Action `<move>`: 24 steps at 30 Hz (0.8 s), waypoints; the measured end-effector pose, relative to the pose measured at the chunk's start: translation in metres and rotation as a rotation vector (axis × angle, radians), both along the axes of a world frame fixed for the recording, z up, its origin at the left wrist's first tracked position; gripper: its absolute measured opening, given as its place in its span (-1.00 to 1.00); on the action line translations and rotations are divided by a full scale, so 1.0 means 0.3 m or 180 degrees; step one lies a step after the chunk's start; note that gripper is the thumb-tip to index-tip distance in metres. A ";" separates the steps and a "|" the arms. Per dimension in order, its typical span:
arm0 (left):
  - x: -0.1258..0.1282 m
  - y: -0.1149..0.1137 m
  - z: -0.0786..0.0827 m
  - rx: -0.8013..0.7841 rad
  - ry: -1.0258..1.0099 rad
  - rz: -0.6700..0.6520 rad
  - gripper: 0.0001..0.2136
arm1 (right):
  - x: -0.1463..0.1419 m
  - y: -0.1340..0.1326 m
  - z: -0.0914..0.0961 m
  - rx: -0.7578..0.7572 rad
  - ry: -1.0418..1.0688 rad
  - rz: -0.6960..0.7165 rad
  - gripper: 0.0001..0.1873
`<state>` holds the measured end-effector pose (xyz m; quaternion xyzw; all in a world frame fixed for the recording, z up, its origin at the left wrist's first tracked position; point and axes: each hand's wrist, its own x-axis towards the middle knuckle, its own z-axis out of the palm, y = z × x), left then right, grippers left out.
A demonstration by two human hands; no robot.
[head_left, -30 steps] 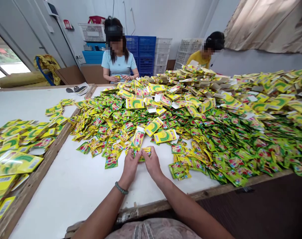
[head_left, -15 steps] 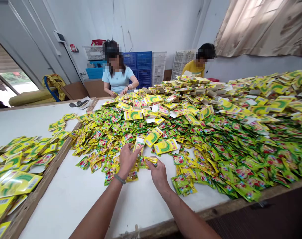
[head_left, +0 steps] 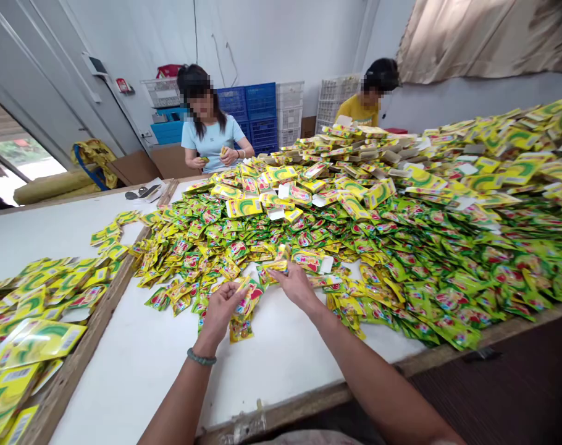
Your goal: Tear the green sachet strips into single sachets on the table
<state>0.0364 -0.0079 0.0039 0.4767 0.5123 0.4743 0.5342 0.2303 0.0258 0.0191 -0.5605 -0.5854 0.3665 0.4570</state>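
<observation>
My left hand [head_left: 224,308], with a bracelet at the wrist, pinches a small yellow, green and red carton [head_left: 251,299] over the white tabletop. My right hand [head_left: 296,284] is at the near edge of the heap, its fingers closed on a yellow-green sachet [head_left: 272,270]. Just beyond those fingers, a carton [head_left: 309,260] lies with a white end flap showing. Below the left hand's carton rests a yellow sachet [head_left: 241,329]. Loose green and yellow sachets [head_left: 415,272] spread behind and to the right.
Flat yellow cartons [head_left: 350,201] top the heap. A wooden strip [head_left: 84,334] divides off more yellow cartons [head_left: 40,340] at left. Across the table are a person in light blue [head_left: 215,145] holding small items and a person in yellow [head_left: 360,112]. Stacked crates [head_left: 262,114] stand behind.
My left hand has drawn down and nearer with the carton, which is turned differently. My right hand has moved up toward the heap's cartons. The person in light blue has raised their hands.
</observation>
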 end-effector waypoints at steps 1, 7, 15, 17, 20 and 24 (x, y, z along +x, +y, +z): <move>-0.006 -0.007 -0.010 -0.0067 -0.0122 0.0080 -0.70 | -0.005 0.007 0.003 -0.0078 -0.0176 0.0227 -0.77; -0.017 -0.026 -0.056 -0.0141 0.0165 0.0056 -0.69 | -0.013 -0.009 -0.052 -0.0263 -0.0427 0.0821 -0.85; 0.026 -0.032 -0.034 -0.0454 -0.0176 -0.0275 -0.62 | -0.034 -0.002 -0.090 -0.0201 -0.0250 0.0503 -0.73; 0.030 -0.031 -0.037 -0.0638 -0.0427 -0.0241 -0.61 | -0.031 -0.001 -0.088 -0.0036 -0.0294 0.0603 -0.77; 0.036 -0.031 -0.039 -0.0723 -0.0623 -0.0219 -0.59 | -0.031 -0.008 -0.091 0.0288 -0.0583 0.0485 -0.85; 0.039 -0.033 -0.037 -0.0712 -0.0574 -0.0181 -0.61 | -0.040 -0.022 -0.099 0.0342 -0.0739 0.0684 -0.89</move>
